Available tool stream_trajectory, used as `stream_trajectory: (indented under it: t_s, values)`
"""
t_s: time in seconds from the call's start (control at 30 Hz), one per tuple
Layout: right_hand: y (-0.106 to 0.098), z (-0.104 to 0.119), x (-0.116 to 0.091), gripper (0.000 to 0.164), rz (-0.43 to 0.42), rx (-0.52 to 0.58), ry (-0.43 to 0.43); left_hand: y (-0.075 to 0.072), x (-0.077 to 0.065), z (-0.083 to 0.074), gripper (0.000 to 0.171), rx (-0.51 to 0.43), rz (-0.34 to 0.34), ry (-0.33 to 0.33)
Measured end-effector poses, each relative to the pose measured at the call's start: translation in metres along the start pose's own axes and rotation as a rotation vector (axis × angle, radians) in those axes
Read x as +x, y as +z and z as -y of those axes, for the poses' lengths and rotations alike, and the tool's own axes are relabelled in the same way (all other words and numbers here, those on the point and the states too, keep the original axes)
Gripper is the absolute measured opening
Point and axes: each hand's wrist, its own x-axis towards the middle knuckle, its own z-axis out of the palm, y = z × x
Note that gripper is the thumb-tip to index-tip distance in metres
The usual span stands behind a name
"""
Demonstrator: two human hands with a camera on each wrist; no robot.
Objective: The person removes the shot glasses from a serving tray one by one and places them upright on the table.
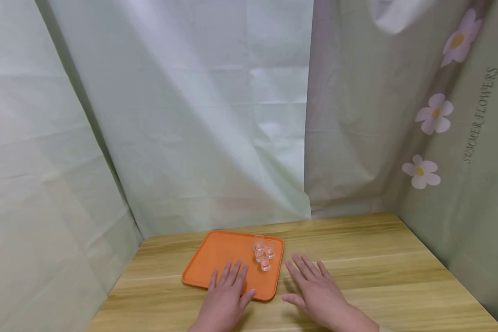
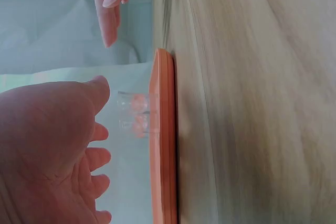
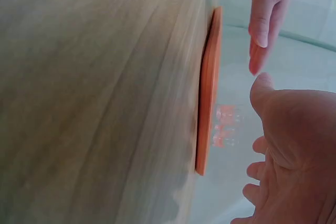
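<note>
An orange tray (image 1: 220, 258) lies on the wooden table, slightly turned. Several small clear shot glasses (image 1: 264, 263) stand close together near its right side; the left wrist view shows the glasses (image 2: 137, 125) upright above the tray rim (image 2: 167, 145). My left hand (image 1: 226, 297) hovers palm down over the tray's front edge, fingers straight and spread, holding nothing. To the right of the tray, my right hand (image 1: 317, 293) is held above the table with its fingers extended and nothing in it. In the right wrist view, the tray (image 3: 209, 77) lies beyond my right hand (image 3: 299, 145).
The wooden table (image 1: 357, 258) reaches back to a pale hanging cloth (image 1: 216, 138). More cloth closes in the left side (image 1: 45, 161) and the right side, where white flowers (image 1: 435, 114) are printed.
</note>
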Motion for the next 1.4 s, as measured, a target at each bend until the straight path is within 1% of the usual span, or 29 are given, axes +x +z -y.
stream_trajectory:
  t_s: [0.13,0.3,0.57,0.77,0.97,1.17,1.3,1.4]
  values:
    - [0.001,0.001,0.000,0.081,0.037,0.018,0.010,0.001,0.000,0.004,0.069,-0.008,-0.019,-0.010]
    - [0.003,0.003,0.000,0.081,0.052,0.045,0.007,0.001,0.000,0.011,0.068,-0.025,-0.035,-0.021]
    - [0.008,0.004,0.002,0.084,0.075,0.027,-0.003,0.002,0.003,0.020,0.066,-0.024,-0.032,-0.043]
    - [0.010,0.007,0.005,0.086,0.120,0.041,-0.010,0.002,0.008,0.026,0.067,-0.011,-0.025,-0.069]
    - [0.014,0.012,0.010,0.086,0.182,0.043,-0.018,0.001,0.013,0.039,0.067,-0.007,-0.021,-0.098]
    - [0.019,0.021,0.016,0.085,0.226,0.057,-0.042,-0.004,0.012,0.052,0.065,0.013,-0.033,-0.140]
    - [0.021,0.023,0.015,0.085,0.241,0.042,-0.025,-0.005,0.013,0.055,0.065,0.006,-0.036,-0.127]
    - [0.022,0.023,0.014,0.086,0.244,0.033,-0.025,-0.004,0.015,0.057,0.064,0.007,-0.053,-0.117]
